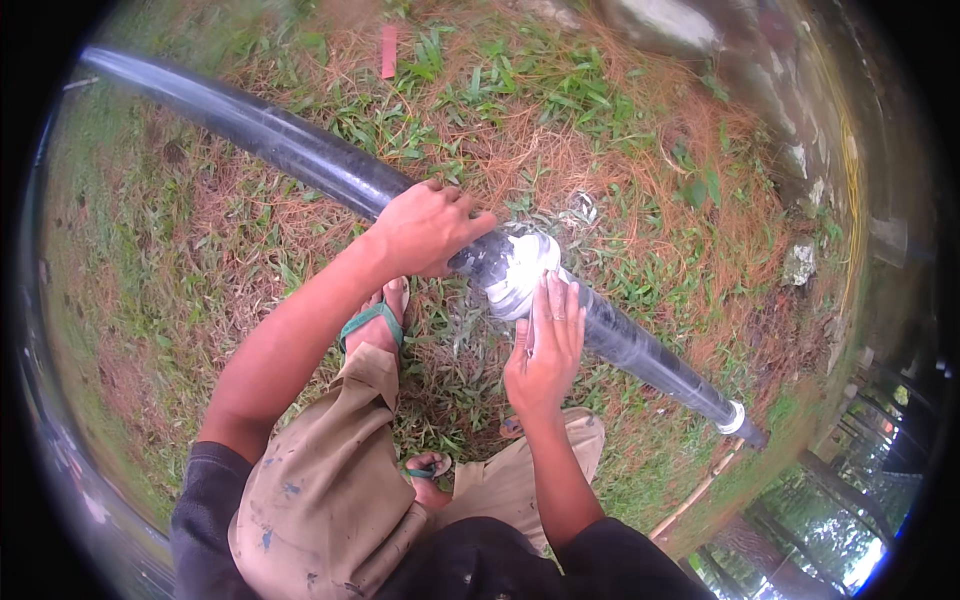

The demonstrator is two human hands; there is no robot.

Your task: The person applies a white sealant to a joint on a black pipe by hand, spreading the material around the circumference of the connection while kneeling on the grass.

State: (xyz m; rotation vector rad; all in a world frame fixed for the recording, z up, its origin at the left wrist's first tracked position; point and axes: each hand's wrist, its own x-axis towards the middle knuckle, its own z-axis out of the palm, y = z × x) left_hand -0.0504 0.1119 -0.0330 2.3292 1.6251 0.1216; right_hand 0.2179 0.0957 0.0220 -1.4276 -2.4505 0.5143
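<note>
A long black plastic pipe (300, 150) ran across the grassy ground (620, 130) from the upper left to the lower right, raised a little above the grass and dry pine needles. The left hand (425, 228) lay over the top of the pipe, its grip closed around the pipe's curve, steadying it just to the left of a shiny white band of wrapping (520, 272). The right hand (545, 350) met that band from below and to its right: the fingers were stretched almost flat, pressing against the wrapping and the pipe beside it, not closed around anything that could be made out.

The band already circled the visible side of the pipe in crumpled, glossy layers, so the wrapping seemed well under way; whether it went all the way round, or had been sealed, could not be told. Farther right of both grips, a smaller white ring (732, 417) sat near the pipe's lower end. Below the left grip, the person's foot in a green sandal (372, 318) rested on the grass, and khaki trousers (330, 490) spotted with paint filled the lower frame.
</note>
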